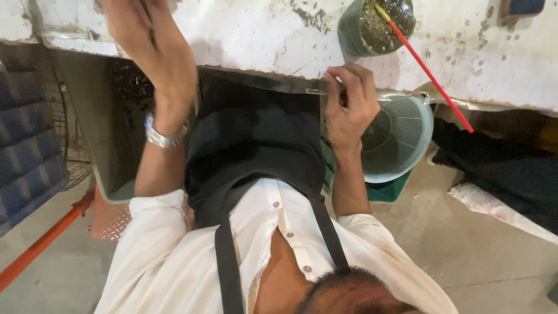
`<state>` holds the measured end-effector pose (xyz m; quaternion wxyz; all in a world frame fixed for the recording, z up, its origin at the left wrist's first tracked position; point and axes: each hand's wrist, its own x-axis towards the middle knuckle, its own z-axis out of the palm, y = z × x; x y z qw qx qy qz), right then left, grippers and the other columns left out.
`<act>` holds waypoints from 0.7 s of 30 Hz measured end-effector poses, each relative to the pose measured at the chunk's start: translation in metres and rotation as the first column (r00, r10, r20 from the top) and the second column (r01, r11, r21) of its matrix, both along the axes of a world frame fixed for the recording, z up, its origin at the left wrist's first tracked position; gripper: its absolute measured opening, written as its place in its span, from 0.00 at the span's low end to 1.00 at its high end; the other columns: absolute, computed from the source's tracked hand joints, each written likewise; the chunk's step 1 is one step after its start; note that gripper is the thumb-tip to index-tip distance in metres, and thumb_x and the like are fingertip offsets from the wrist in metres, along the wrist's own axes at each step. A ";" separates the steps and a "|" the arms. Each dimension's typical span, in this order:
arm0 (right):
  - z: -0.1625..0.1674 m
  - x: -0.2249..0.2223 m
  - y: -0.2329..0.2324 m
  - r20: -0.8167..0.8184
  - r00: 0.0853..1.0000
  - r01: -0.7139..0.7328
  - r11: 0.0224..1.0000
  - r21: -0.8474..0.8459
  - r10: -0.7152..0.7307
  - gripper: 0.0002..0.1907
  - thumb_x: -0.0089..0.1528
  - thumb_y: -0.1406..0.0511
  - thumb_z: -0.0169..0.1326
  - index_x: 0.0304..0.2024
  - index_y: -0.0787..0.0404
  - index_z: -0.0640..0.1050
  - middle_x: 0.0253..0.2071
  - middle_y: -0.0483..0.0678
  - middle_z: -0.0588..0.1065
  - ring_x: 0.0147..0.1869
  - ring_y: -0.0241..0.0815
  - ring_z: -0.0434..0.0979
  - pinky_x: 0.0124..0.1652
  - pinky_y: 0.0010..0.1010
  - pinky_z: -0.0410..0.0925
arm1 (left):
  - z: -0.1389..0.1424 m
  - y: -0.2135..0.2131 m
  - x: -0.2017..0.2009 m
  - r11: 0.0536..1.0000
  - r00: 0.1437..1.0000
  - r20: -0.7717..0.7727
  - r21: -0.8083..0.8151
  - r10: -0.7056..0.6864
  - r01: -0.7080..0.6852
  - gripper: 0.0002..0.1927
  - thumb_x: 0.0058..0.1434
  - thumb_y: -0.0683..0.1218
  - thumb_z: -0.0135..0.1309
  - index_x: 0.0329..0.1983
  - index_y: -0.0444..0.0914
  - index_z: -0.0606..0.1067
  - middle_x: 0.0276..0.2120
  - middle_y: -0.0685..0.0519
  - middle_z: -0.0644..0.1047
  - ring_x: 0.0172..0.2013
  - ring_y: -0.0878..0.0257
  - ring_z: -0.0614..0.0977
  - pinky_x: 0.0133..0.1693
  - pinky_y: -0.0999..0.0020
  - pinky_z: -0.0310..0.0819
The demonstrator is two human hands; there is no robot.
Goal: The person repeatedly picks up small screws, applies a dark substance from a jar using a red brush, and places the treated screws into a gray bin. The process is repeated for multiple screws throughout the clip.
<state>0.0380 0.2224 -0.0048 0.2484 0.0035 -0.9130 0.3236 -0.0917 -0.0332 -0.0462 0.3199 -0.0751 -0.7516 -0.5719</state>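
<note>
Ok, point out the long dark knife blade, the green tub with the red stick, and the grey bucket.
long dark knife blade point(261, 83), head view, mid-blade.
green tub point(350, 32), head view, outer wall.
red stick point(433, 78), head view, mid-shaft.
grey bucket point(419, 136), head view, rim.

No packages, labels, signs or screens visible anywhere in frame.

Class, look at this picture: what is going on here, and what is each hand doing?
A person in a white shirt and black apron stands at a worn white counter. The right hand grips a long knife at the counter's edge. The left hand, blurred, is raised over the counter. A green cup holding a red stick stands nearby; a pale bucket sits below.
</note>
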 end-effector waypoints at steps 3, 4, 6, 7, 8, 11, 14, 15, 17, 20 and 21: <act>-0.005 -0.002 -0.001 0.045 0.997 0.063 0.992 -0.107 -0.059 0.06 0.66 0.75 0.63 0.44 0.64 0.80 0.45 0.50 0.78 0.37 0.42 0.76 0.34 0.30 0.68 | 0.013 0.030 0.046 0.994 0.988 0.106 0.013 -0.112 0.111 0.10 0.73 0.37 0.47 0.54 0.29 0.74 0.30 0.52 0.83 0.18 0.69 0.67 0.21 0.76 0.58; -0.006 -0.003 -0.001 0.078 0.994 0.080 0.990 -0.118 -0.071 0.06 0.66 0.75 0.63 0.44 0.64 0.80 0.45 0.50 0.79 0.37 0.42 0.76 0.35 0.29 0.67 | 0.017 0.037 0.059 0.971 0.964 0.119 0.005 -0.239 0.240 0.10 0.75 0.38 0.50 0.56 0.32 0.75 0.35 0.52 0.83 0.25 0.68 0.74 0.27 0.77 0.65; -0.005 -0.001 -0.001 0.071 0.995 0.083 0.991 -0.103 -0.076 0.07 0.68 0.75 0.61 0.47 0.63 0.80 0.47 0.49 0.79 0.40 0.42 0.78 0.39 0.30 0.70 | 0.024 0.044 0.079 0.902 0.883 0.186 0.065 -0.431 0.426 0.11 0.77 0.39 0.55 0.60 0.35 0.77 0.41 0.53 0.83 0.36 0.67 0.82 0.36 0.77 0.75; -0.003 0.001 0.000 0.031 0.997 0.066 0.995 -0.076 -0.064 0.08 0.70 0.76 0.60 0.49 0.63 0.80 0.48 0.48 0.78 0.43 0.43 0.80 0.42 0.31 0.72 | 0.027 0.045 0.085 0.869 0.839 0.228 0.133 -0.494 0.476 0.11 0.76 0.39 0.57 0.60 0.35 0.77 0.43 0.53 0.83 0.40 0.67 0.83 0.39 0.77 0.76; 0.000 0.003 0.001 -0.009 0.999 0.043 0.998 -0.050 -0.043 0.09 0.71 0.76 0.59 0.51 0.62 0.80 0.49 0.48 0.78 0.47 0.44 0.82 0.46 0.32 0.75 | 0.029 0.045 0.089 0.833 0.790 0.264 0.203 -0.553 0.515 0.12 0.76 0.38 0.58 0.61 0.35 0.77 0.45 0.53 0.83 0.43 0.66 0.84 0.43 0.77 0.78; 0.007 0.011 0.004 0.150 0.987 -0.084 0.988 0.131 0.064 0.13 0.64 0.72 0.66 0.52 0.61 0.81 0.50 0.53 0.76 0.38 0.40 0.79 0.37 0.31 0.72 | 0.032 0.040 0.091 0.842 0.743 0.400 0.316 -0.536 0.437 0.15 0.72 0.36 0.61 0.61 0.34 0.78 0.45 0.50 0.84 0.36 0.72 0.79 0.37 0.79 0.74; 0.009 0.013 0.005 0.128 0.986 -0.146 0.939 0.312 0.111 0.17 0.62 0.70 0.69 0.53 0.63 0.82 0.49 0.51 0.77 0.38 0.41 0.78 0.35 0.31 0.71 | 0.032 0.041 0.090 0.820 0.745 0.358 0.355 -0.563 0.449 0.15 0.74 0.35 0.61 0.62 0.32 0.77 0.50 0.49 0.83 0.48 0.69 0.84 0.50 0.75 0.78; 0.009 0.013 0.005 0.115 0.984 -0.159 0.953 0.257 0.133 0.15 0.62 0.71 0.69 0.51 0.62 0.82 0.49 0.50 0.77 0.37 0.39 0.78 0.35 0.30 0.70 | 0.032 0.043 0.091 0.809 0.742 0.341 0.358 -0.577 0.466 0.14 0.73 0.34 0.59 0.61 0.32 0.75 0.50 0.48 0.82 0.49 0.68 0.83 0.51 0.74 0.78; 0.007 0.014 0.004 0.082 0.982 -0.180 0.974 0.141 0.169 0.13 0.62 0.75 0.69 0.47 0.60 0.82 0.47 0.47 0.77 0.37 0.36 0.78 0.34 0.30 0.69 | 0.030 0.048 0.094 0.788 0.733 0.306 0.356 -0.607 0.503 0.14 0.71 0.33 0.57 0.58 0.31 0.72 0.50 0.47 0.80 0.49 0.66 0.82 0.53 0.71 0.78; 0.004 0.017 -0.001 0.019 0.983 -0.178 0.964 -0.196 0.185 0.12 0.64 0.78 0.66 0.47 0.61 0.81 0.49 0.48 0.76 0.41 0.36 0.77 0.33 0.23 0.68 | 0.029 0.057 0.100 0.823 0.751 0.339 0.182 -0.566 0.538 0.14 0.74 0.33 0.52 0.61 0.34 0.70 0.45 0.49 0.79 0.42 0.66 0.82 0.48 0.74 0.78; 0.002 0.018 -0.003 0.038 0.989 -0.125 0.948 -0.294 0.142 0.13 0.63 0.79 0.65 0.46 0.61 0.82 0.48 0.47 0.77 0.39 0.33 0.75 0.32 0.22 0.66 | 0.029 0.059 0.102 0.815 0.731 0.371 0.163 -0.572 0.555 0.14 0.73 0.33 0.51 0.60 0.34 0.71 0.44 0.49 0.77 0.40 0.65 0.80 0.45 0.72 0.77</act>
